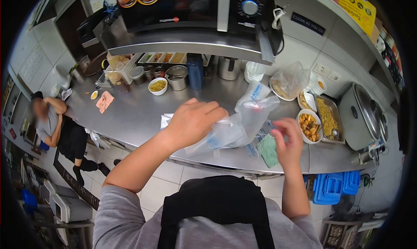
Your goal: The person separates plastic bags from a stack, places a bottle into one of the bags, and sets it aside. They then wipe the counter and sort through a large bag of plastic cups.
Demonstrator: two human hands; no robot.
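Spreading rightward from the pinching left grip (194, 121), clear plastic bag (231, 134).

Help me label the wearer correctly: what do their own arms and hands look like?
The left hand and right hand are ungloved, with no ring, watch or bracelet visible. Short grey sleeves leave the forearms bare. A black bib with straps covers the chest.

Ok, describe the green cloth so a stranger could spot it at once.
Find the steel counter, then its near edge beside the person's right hand. Just left of that hand lies the cloth: crumpled, opaque and green, unlike the clear plastic bag nearby.
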